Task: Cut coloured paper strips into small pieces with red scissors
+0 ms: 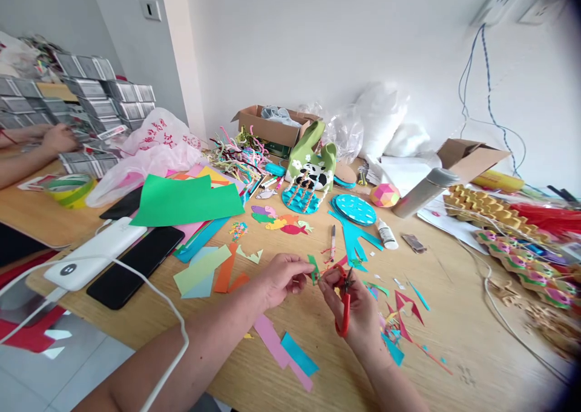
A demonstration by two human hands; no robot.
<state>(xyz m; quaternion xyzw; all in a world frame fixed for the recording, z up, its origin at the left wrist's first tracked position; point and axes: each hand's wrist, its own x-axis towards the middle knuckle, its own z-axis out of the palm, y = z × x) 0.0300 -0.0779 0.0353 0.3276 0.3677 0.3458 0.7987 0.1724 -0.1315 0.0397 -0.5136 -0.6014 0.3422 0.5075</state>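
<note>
Good handling here likely calls for a light, level hold on the green paper (313, 270), without creasing it, and for blades turned clear of the fingertips. The left hand (282, 280) pinches the paper just above the table (481, 369); the right hand (365, 315) is curled around the red scissors (346, 315), fingertips at the paper's lower end, perhaps gripping it too. The piece looks small, narrow and plain, standing roughly upright.
</note>
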